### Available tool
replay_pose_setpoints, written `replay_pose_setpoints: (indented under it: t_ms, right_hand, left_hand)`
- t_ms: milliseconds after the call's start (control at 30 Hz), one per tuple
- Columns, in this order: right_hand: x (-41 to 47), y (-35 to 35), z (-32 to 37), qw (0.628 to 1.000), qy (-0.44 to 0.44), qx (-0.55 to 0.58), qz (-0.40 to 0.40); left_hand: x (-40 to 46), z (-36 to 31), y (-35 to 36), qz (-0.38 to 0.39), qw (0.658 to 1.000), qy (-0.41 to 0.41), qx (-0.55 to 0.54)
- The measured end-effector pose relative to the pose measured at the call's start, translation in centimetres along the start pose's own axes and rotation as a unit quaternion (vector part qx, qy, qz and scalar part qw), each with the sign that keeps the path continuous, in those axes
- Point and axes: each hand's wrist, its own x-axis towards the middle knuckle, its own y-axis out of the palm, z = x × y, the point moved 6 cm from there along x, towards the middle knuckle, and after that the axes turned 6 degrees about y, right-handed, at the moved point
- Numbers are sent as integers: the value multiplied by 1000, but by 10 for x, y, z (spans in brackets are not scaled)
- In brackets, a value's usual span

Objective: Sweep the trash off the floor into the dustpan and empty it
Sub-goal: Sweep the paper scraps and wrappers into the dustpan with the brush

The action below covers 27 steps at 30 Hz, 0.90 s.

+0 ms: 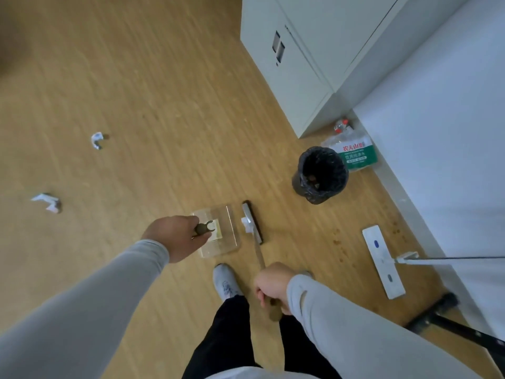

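Looking down from the head camera, a person in grey sleeves and black trousers stands on a wood-grain floor (pixel 153 105). The left hand (pixel 175 237) reaches forward with its fingers curled round the dark top end of a dustpan handle (pixel 203 228). Below it a clear plastic dustpan (pixel 218 233) sits flat on the floor at the centre of the view. A pale scrap lies inside the pan; what it is cannot be told.

The right hand (pixel 272 287), nearer the body, grips the upper end of a broom handle (pixel 259 254) in a closed fist. The broom head (pixel 252 221), a narrow bar with dark bristles, rests on the floor just beside the dustpan's right edge.

Two crumpled pieces of white paper lie well apart from the pan at the left: one farther away (pixel 97 140), one nearer (pixel 47 202).

To the right and farther off stands a small bin lined with a black bag (pixel 319 175). Behind it, against the white wall (pixel 437 132), lies a pack of bottled water with a green label (pixel 355 151). A grey cabinet (pixel 308 64) fills the far right. A white flat mop (pixel 384 265) lies on the floor at the near right. One grey shoe (pixel 225 280) shows just near the dustpan.
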Motion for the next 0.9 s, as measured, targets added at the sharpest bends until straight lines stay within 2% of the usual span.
replay_pose_setpoints:
  t_ms: [167, 300, 400, 500, 667, 800, 900]
  right_hand:
    - [-37, -34, -9, 996, 47, 67, 30]
    - [-71, -62, -11, 997, 41, 65, -9]
    - [-86, -87, 10, 998, 29, 18, -44]
    - [-101, -112, 36, 997, 23, 27, -64]
    - [-119, -152, 114, 996, -38, 39, -71]
    - [-117, -188, 197, 992, -70, 85, -59]
    - [-109, -222, 263, 991, -87, 76, -67]
  left_hand:
    - [1, 9, 2, 31, 998, -34, -31]
    - [-11, 24, -21, -21, 995, -37, -87]
    - [-27, 51, -49, -58, 989, -66, -120]
    - [-38, 76, -79, -102, 977, -102, -160]
    - [-22, 104, -141, -154, 946, -152, -240]
    - [12, 122, -203, -194, 927, -193, -258]
    - [39, 133, -247, -217, 917, -226, -249]
